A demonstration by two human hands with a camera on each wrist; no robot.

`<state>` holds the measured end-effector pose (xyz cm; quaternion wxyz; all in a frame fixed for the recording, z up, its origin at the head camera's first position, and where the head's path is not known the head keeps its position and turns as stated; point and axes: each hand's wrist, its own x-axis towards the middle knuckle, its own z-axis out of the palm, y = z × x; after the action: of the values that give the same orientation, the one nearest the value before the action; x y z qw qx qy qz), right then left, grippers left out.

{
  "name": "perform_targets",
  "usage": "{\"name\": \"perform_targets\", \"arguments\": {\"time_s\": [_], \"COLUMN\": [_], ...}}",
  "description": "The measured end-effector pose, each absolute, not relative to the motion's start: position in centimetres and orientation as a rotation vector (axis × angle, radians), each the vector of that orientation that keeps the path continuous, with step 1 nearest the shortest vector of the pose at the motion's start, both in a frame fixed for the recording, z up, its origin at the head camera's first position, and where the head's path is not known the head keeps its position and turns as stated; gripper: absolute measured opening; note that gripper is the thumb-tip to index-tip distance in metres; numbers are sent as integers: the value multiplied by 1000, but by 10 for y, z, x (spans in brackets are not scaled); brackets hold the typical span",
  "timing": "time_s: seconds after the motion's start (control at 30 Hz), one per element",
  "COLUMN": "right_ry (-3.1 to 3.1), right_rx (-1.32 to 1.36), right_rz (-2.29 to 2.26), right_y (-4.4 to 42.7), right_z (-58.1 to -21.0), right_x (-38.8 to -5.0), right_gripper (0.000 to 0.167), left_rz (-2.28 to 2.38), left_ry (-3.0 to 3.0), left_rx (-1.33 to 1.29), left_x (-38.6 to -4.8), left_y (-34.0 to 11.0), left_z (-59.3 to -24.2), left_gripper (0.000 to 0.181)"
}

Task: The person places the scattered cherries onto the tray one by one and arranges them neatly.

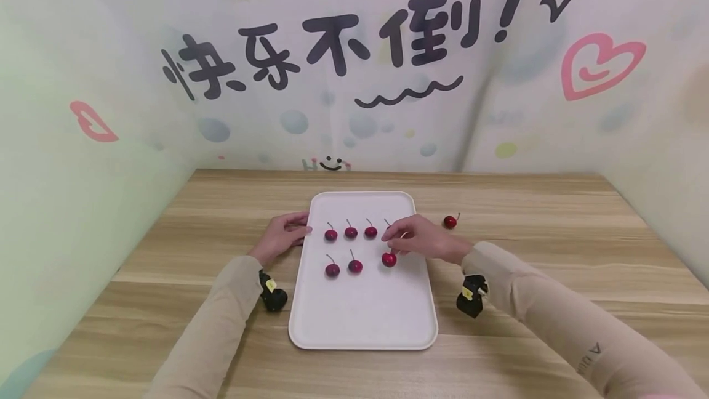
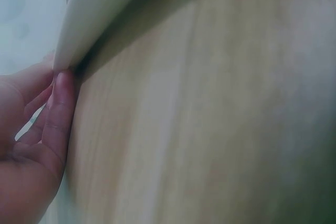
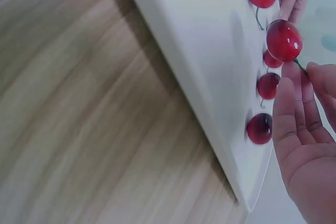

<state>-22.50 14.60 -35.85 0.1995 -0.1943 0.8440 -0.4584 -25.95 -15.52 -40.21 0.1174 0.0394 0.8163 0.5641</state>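
Note:
A white tray lies on the wooden table with several dark red cherries on it. My left hand grips the tray's left rim; the left wrist view shows thumb and fingers pinching the edge. Over the tray's right half, my right hand pinches a bright red cherry by its stem, and the fruit hangs below the fingertips. The upper row includes a cherry at its left end; its right end is partly hidden behind my right hand. Two cherries stand in the lower row, one nearest the held fruit.
One loose cherry lies on the wooden table, to the right of the tray. A printed cloth backdrop rises behind the table and along both sides. Black wrist cameras hang below both sleeves, such as the right one.

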Motion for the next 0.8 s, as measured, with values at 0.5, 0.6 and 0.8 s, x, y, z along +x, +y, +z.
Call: {"name": "perform_targets", "arguments": {"time_s": [0.5, 0.6, 0.8], "right_ry": [2339, 2363, 2401], "right_rx": [-622, -619, -609], "right_rz": [-1231, -1209, -1168], "right_y": [128, 127, 124], "right_z": [-368, -372, -375], "right_x": [-228, -227, -226], "right_gripper": [18, 16, 14], "left_rz": [1639, 1639, 1630], "left_ry": [2384, 2386, 2394], "left_rx": [105, 114, 124], "left_x": [-259, -259, -259], "left_y": [-155, -155, -156], "left_z": [-401, -401, -401], "left_gripper": [47, 48, 47]}}
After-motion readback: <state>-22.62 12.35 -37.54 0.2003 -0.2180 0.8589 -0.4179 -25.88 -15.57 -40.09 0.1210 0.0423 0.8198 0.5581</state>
